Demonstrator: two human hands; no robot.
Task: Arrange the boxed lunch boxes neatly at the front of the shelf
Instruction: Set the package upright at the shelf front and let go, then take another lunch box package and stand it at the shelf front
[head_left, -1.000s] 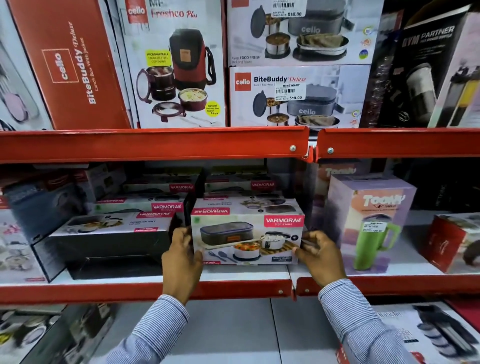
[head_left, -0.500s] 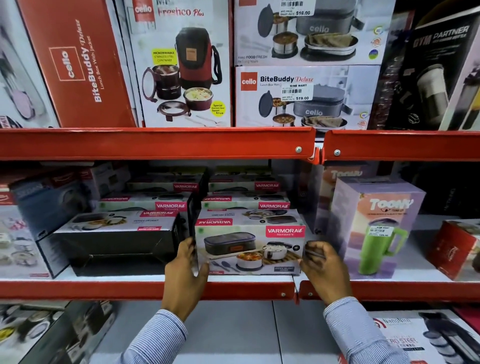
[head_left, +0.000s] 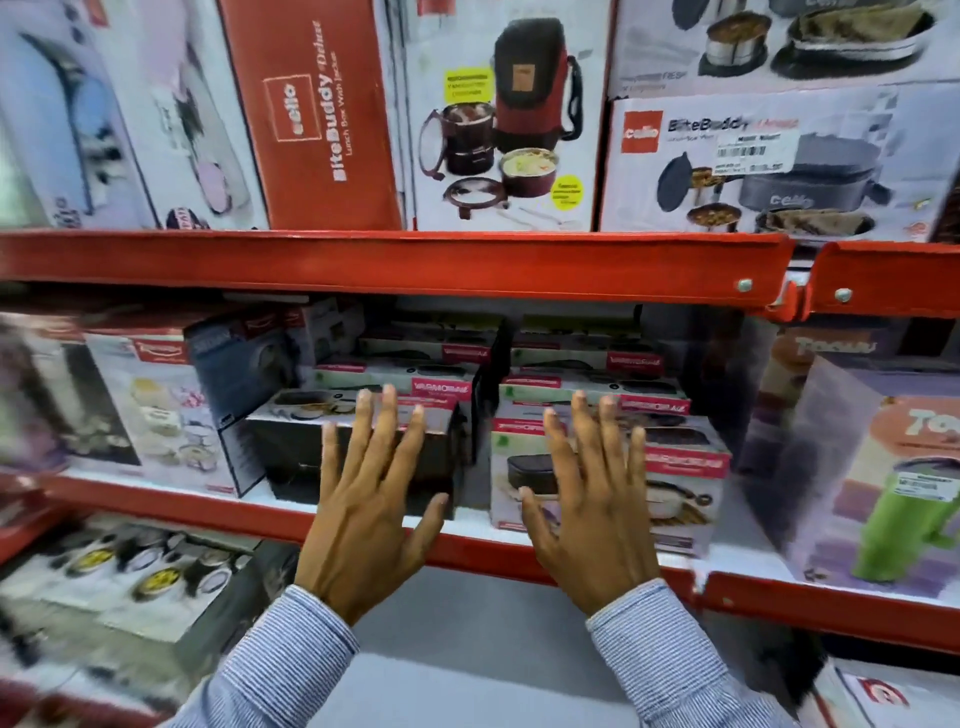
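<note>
Status: mostly done, judging by the layout. White box (head_left: 680, 483) sits at the shelf (head_left: 467, 545) front edge, picture face out, roughly square to the lip. Dark box (head_left: 358, 457) sits just beside it on the left, also near the front, with a narrow gap between the two. More boxes stacked in rows behind both.

Left to do, as I read it: close the gap and line up the dark box's front with the white one; the frame is blurred, so exact alignment can't be judged.

Hands: left hand (head_left: 369, 499) is flat, fingers spread, palm toward the dark box front. Right hand (head_left: 592, 499) likewise, in front of the white box's left half. Neither grip holds anything, both splayed wide. Contact with the box faces can't be told. Forearms come up from below, striped sleeves at the wrists.
</note>
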